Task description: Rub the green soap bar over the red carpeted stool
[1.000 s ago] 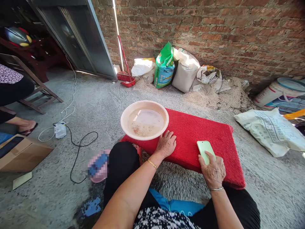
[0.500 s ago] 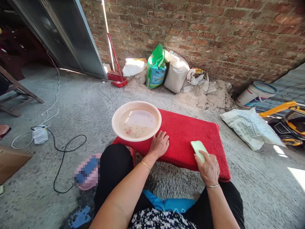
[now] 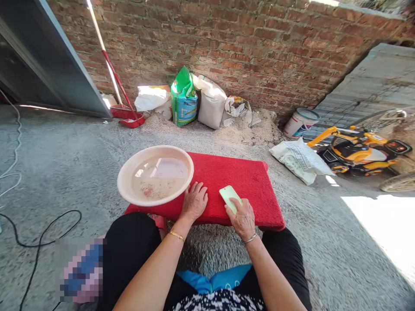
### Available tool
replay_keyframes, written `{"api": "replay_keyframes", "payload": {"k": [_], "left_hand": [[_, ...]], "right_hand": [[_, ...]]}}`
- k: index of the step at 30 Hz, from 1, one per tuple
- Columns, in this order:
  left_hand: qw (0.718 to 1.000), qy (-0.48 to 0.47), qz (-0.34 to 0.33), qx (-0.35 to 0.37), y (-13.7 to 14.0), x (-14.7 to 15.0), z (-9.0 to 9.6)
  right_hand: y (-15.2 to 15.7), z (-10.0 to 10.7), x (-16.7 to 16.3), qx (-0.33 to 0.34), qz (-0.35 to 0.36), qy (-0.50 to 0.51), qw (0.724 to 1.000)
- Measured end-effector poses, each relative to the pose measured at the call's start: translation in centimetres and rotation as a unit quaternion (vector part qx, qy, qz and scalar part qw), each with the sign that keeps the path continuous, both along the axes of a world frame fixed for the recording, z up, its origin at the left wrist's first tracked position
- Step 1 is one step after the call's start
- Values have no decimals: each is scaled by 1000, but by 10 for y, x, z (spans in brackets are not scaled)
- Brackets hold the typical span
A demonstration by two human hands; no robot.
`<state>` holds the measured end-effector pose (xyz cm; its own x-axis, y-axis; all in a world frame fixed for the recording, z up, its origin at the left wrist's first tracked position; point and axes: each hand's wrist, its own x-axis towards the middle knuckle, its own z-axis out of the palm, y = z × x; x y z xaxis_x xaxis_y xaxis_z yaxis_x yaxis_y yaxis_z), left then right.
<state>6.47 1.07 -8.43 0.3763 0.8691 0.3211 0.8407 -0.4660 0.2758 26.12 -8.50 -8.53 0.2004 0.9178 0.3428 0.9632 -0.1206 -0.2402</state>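
A flat light green brush (image 3: 228,196), long with rounded ends, lies against the red fabric cover (image 3: 241,172) of a low bench before my knees. My right hand (image 3: 241,216) is closed around its near end; its underside is hidden. My left hand (image 3: 195,201) rests flat on the red cover, fingers spread, by the basin's right rim. The pale plastic basin (image 3: 123,188) stands on the bench's left end. It holds cloudy water with dark specks and a small reddish thing I cannot make out.
Against the brick wall (image 3: 233,39) stand a red dustpan (image 3: 134,121), a green bag (image 3: 184,101), a pale sack (image 3: 212,106) and a paint bucket (image 3: 300,123). A white sack (image 3: 301,160) and a yellow toy vehicle (image 3: 363,149) lie right. A black cable (image 3: 39,246) runs at left.
The view has swung to the right. My right hand has slid the brush leftward over the red cover, closer to my left hand. My left hand keeps its place beside the basin.
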Motion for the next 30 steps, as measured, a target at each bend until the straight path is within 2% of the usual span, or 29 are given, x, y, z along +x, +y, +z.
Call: {"api": "replay_keyframes", "payload": {"k": [2, 6, 8, 10, 15, 18, 21, 26, 28, 30], "left_hand": [[1000, -2, 0, -1, 0, 0, 0], [1000, -10, -5, -6, 0, 1, 0], [1000, -13, -4, -8, 0, 1, 1], [1000, -10, 0, -10, -1, 1, 2], [1000, 5, 0, -5, -1, 0, 4], [1000, 9, -1, 0, -1, 0, 3], [1000, 6, 0, 2, -1, 0, 0], [1000, -2, -3, -2, -1, 1, -3], [1000, -6, -2, -5, 0, 0, -3], [1000, -7, -1, -7, 0, 0, -2]], "right_hand": [[-9, 0, 22, -14, -41, -6, 999], [-29, 2, 83, -23, -185, 7, 982], [-32, 3, 97, -10, -211, 18, 977], [-27, 6, 91, 4, -188, 32, 982], [11, 13, 25, -2, -52, 46, 998], [28, 16, 5, -23, -12, 23, 999], [28, 13, 26, -47, -48, 8, 998], [6, 7, 95, -59, -195, 25, 979], [3, 8, 101, -45, -200, 31, 978], [7, 10, 86, -24, -161, 36, 986]]}}
